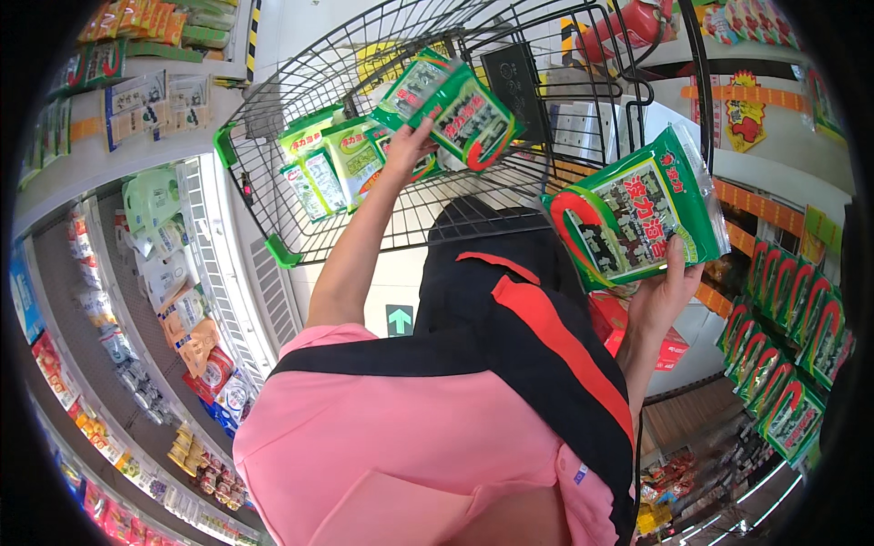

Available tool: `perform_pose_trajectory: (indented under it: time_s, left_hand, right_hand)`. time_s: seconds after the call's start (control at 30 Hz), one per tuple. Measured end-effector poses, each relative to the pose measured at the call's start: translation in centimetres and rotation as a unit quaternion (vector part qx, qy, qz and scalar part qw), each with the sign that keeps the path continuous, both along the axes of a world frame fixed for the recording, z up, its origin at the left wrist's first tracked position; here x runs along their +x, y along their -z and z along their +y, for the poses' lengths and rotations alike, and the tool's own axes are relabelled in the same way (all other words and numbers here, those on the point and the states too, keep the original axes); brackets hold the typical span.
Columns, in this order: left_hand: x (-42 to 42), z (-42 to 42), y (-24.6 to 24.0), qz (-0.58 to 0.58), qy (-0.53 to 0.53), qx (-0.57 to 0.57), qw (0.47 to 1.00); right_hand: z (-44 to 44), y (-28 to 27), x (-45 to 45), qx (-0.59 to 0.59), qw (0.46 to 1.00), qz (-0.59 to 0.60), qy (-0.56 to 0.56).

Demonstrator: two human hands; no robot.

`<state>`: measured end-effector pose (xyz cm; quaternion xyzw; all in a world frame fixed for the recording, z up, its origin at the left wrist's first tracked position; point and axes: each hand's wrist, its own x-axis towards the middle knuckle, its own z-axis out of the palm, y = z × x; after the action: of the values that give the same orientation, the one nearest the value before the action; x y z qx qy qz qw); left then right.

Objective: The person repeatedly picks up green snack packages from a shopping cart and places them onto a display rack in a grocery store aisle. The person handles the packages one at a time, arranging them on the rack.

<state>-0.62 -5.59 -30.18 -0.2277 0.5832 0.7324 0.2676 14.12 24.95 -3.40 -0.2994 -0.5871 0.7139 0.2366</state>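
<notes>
My left hand (412,145) grips green plastic food packets (472,116) over the basket of a wire shopping cart (355,239). At least two overlap there, each with a clear window over dark contents. On the right, my right hand (659,290) holds a similar green packet (631,208) by its lower edge, thumb on the front, beside the cart. Inside the cart, left of my left hand, lie several packets, among them a light green one (355,155) and a white and green one (314,184).
Many green packets (792,409) hang on a rack at the right. An open refrigerated shelf unit (130,286) with bagged goods stands at the left. A red fire extinguisher (625,31) is beyond the cart. Red boxes (672,348) sit below my right hand.
</notes>
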Motion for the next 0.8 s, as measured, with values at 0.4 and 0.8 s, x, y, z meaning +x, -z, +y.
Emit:
perform_pose_trajectory:
  time_s: [0.4,0.8]
  left_hand:
    - [-2.6,-1.0,-18.0,0.23,0.074,-0.061,0.968]
    - [-2.8,-0.3,-21.3,0.251,0.107,-0.103,0.956]
  right_hand:
    - [-1.0,-0.3,-1.2,-0.016,1.0,0.017,0.002]
    - [-1.2,-0.6,-0.8,-0.019,0.999,0.033,0.013]
